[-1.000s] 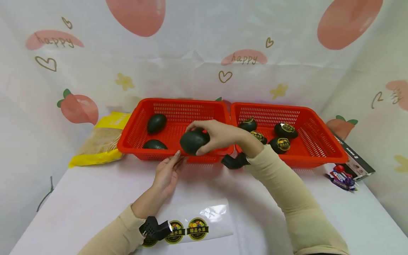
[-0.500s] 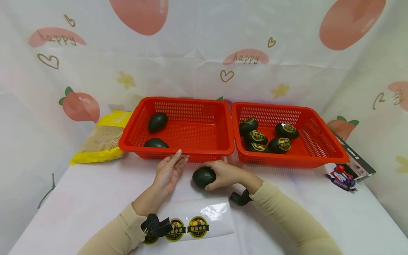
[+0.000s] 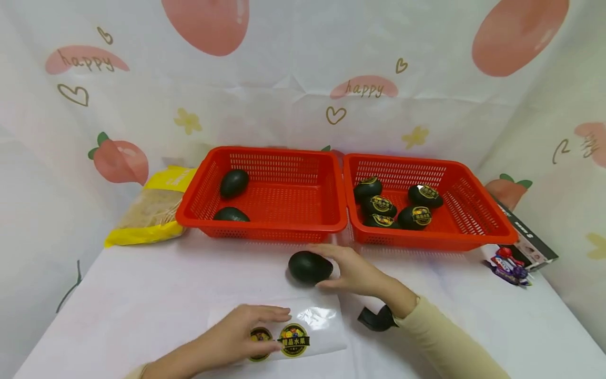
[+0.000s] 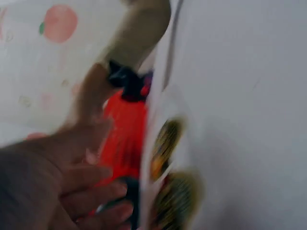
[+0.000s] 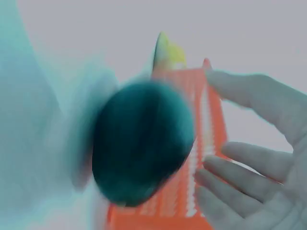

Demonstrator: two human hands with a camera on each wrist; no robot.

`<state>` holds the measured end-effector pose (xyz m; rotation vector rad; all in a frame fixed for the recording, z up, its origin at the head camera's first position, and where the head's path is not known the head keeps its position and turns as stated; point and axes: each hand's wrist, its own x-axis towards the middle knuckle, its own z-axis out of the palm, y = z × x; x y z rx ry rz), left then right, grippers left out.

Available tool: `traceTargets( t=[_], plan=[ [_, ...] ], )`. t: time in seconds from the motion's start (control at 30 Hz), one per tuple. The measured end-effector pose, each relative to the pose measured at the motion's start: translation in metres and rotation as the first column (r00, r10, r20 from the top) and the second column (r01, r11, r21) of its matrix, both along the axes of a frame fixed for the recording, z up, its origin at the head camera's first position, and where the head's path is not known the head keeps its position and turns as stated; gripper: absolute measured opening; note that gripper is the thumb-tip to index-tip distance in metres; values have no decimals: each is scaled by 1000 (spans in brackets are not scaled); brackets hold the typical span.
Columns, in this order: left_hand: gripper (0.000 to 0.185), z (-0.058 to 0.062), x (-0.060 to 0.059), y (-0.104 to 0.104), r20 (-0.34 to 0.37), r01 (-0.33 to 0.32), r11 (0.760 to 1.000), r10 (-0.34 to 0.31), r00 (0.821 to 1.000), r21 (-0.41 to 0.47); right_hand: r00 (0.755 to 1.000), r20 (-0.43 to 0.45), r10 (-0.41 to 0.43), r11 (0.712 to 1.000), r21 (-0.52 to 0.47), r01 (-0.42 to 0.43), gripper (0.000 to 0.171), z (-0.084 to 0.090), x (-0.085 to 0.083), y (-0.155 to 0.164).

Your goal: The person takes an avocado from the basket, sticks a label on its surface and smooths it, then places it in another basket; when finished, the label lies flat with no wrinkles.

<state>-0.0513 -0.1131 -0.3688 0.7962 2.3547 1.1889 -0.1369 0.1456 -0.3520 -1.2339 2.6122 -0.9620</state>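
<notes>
A dark green avocado [image 3: 309,267] lies on the white table in front of the baskets, with no sticker showing on it. Beside its right end is my right hand [image 3: 355,271], thumb and fingers spread; the right wrist view shows a gap between those fingers [image 5: 240,177] and the avocado [image 5: 141,143]. My left hand [image 3: 236,332] is over the left part of a glossy sticker sheet [image 3: 324,331], thumb and fingers apart with nothing between them. Two round black-and-gold fruit stickers [image 3: 294,340] show on the sheet, one partly covered by the hand. The left wrist view is blurred.
Behind stands a red basket [image 3: 270,227] with two plain avocados [image 3: 234,183]. To its right, another red basket [image 3: 435,241] holds several stickered avocados [image 3: 414,217]. A yellow bag [image 3: 151,210] leans at left; wrapped candies [image 3: 507,266] and a black box [image 3: 530,237] are at right.
My right hand brought the avocado from the left basket down to the table and loosened from it, drawing slightly right. My left hand left the basket's front edge and came down over the sticker sheet.
</notes>
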Motion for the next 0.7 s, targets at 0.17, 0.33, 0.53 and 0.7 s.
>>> traceTargets(
  t=[0.17, 0.33, 0.53, 0.7],
  plan=[
    [70, -23, 16, 2, -198, 161, 934, -231, 953, -318, 997, 19, 72, 995, -67, -71, 52, -2, 36, -3],
    [66, -35, 13, 20, -220, 159, 934, -236, 946, -319, 971, 229, 66, 996, 50, -79, 48, -17, 50, -12],
    [57, -42, 5, 37, -334, 114, 953, -209, 919, -280, 949, 314, -5, 1000, 22, -2, 51, -37, 54, -5],
    [56, -49, -2, 36, -427, 69, 950, -202, 881, -306, 930, 366, -37, 998, -27, 51, 56, -43, 52, 2]
  ],
)
